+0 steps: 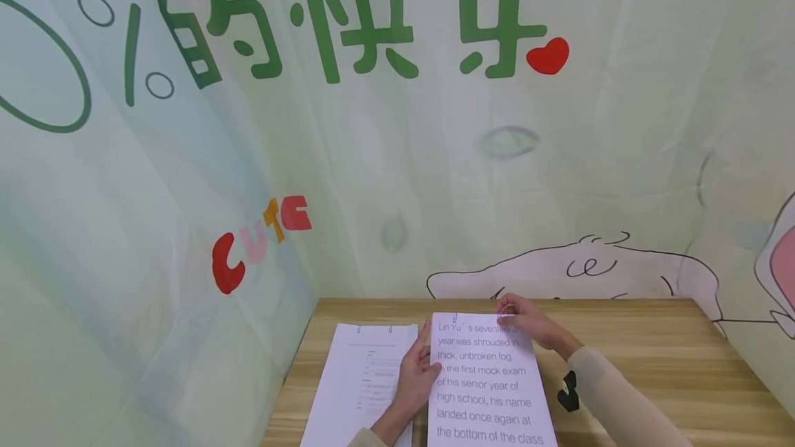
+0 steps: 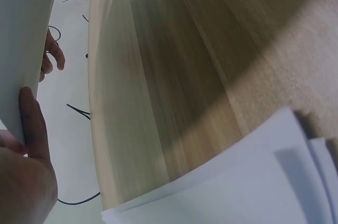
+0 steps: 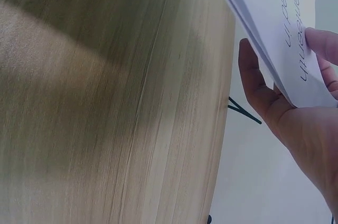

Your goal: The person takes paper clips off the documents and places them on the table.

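Observation:
A stack of white sheets (image 1: pixel 484 402) with large printed text is held up in front of me. My left hand (image 1: pixel 415 379) grips its left edge, thumb on the printed face and fingers behind. One blue paper clip (image 1: pixel 455 318) sits on the top edge. At the top right corner my right hand (image 1: pixel 529 321) pinches a bluish paper clip (image 1: pixel 499 313), partly hidden by the fingers. In the right wrist view the right thumb (image 3: pixel 323 45) lies over the printed side, with other fingers behind the sheets.
On the wooden table (image 1: pixel 640 364) to the left lies another stack of printed sheets (image 1: pixel 332 399), two clips along its top edge. A printed cloth backdrop (image 1: pixel 397 157) stands behind and beside the table. A black object (image 1: pixel 568 392) shows by the right sleeve.

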`<action>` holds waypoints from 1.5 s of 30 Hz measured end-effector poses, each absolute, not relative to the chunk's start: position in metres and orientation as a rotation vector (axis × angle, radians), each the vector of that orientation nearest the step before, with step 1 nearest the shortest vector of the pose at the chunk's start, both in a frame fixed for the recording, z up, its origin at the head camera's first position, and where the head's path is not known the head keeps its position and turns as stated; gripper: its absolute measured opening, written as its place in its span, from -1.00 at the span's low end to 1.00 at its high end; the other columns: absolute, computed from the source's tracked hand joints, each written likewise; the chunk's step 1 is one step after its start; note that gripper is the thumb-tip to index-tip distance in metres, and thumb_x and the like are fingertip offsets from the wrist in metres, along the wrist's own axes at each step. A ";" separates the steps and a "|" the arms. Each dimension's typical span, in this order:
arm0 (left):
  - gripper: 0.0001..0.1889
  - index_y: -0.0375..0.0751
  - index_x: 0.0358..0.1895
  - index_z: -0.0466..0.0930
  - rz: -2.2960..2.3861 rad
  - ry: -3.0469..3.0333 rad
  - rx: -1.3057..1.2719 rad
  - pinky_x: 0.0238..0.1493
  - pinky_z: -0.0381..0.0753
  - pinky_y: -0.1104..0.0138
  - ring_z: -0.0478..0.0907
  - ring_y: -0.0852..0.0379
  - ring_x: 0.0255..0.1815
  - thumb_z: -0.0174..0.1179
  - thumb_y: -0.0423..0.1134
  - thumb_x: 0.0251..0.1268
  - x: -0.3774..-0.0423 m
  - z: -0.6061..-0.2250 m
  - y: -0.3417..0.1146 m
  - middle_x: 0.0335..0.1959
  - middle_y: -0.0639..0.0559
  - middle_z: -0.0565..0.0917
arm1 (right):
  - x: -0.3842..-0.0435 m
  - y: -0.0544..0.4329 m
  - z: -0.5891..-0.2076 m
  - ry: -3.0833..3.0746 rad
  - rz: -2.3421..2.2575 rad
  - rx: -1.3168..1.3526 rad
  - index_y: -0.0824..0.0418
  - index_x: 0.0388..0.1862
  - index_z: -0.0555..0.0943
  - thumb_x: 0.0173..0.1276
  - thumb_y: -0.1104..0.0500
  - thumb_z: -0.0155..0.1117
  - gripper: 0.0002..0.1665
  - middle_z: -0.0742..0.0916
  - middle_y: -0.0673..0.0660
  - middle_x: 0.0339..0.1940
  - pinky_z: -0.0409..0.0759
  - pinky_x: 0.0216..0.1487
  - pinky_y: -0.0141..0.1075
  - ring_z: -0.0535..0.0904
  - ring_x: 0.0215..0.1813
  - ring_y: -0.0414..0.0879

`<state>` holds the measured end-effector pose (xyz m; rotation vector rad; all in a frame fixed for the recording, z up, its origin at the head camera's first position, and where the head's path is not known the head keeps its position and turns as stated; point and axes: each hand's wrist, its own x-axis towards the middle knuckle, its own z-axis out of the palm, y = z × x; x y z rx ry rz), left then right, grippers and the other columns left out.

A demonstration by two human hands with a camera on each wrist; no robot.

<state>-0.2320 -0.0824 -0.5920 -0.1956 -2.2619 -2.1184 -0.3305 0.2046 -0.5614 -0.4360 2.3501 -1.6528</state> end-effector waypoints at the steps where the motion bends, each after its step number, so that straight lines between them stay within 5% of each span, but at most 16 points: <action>1: -0.03 0.05 0.69 0.21 -2.122 -2.260 -0.192 -0.26 0.76 0.38 0.74 0.05 -0.19 0.18 -0.69 0.21 -0.232 -0.592 -0.082 0.11 -0.29 0.72 | -0.330 0.204 -0.561 2.348 -1.655 -0.433 0.32 0.05 0.52 0.49 0.30 0.28 -0.77 0.67 0.21 -0.10 0.59 -0.07 -0.19 0.61 -0.10 0.05; 13: -0.02 0.06 0.69 0.20 -2.069 -2.282 -0.193 -0.31 0.72 0.42 0.71 0.10 -0.23 0.19 -0.69 0.20 -0.230 -0.599 -0.089 0.14 -0.28 0.72 | -0.332 0.219 -0.560 2.349 -1.704 -0.459 0.26 0.10 0.44 0.63 0.29 0.05 -0.85 0.61 0.31 0.01 0.61 -0.05 -0.19 0.57 -0.01 0.06; 24: -0.05 -0.10 0.68 0.20 -2.012 -2.285 -0.228 -0.35 0.65 0.49 0.69 0.08 -0.08 0.19 -0.71 0.19 -0.233 -0.604 -0.096 0.36 -0.30 0.62 | -0.331 0.229 -0.557 2.364 -1.696 -0.322 0.30 0.21 0.45 0.62 0.29 0.13 -0.73 0.69 0.24 -0.11 0.76 0.06 0.01 0.67 -0.08 0.06; 29: -0.08 -0.02 0.66 0.26 -1.994 -2.316 -0.179 -0.42 0.62 0.50 0.69 0.15 -0.11 0.20 -0.67 0.20 -0.234 -0.604 -0.096 0.48 -0.20 0.55 | -0.330 0.237 -0.560 2.402 -1.683 -0.313 0.32 0.24 0.46 0.61 0.30 0.14 -0.70 0.69 0.20 -0.19 0.71 0.06 0.01 0.61 -0.13 0.12; 36: -0.08 -0.01 0.66 0.28 -2.026 -2.286 -0.133 -0.32 0.73 0.40 0.73 0.12 -0.24 0.21 -0.66 0.20 -0.232 -0.605 -0.100 0.19 -0.36 0.70 | -0.324 0.254 -0.565 2.470 -1.625 -0.311 0.44 0.26 0.50 0.56 0.30 0.21 -0.63 0.77 0.25 -0.20 0.69 -0.09 -0.15 0.67 -0.09 0.19; 45: -0.08 -0.01 0.66 0.28 -2.039 -2.288 -0.051 -0.30 0.74 0.40 0.71 0.15 -0.33 0.23 -0.66 0.21 -0.233 -0.605 -0.100 0.06 -0.31 0.75 | -0.317 0.271 -0.581 2.474 -1.632 -0.249 0.55 0.18 0.52 0.45 0.43 0.21 -0.64 0.81 0.29 -0.23 0.64 -0.26 -0.22 0.71 -0.17 0.12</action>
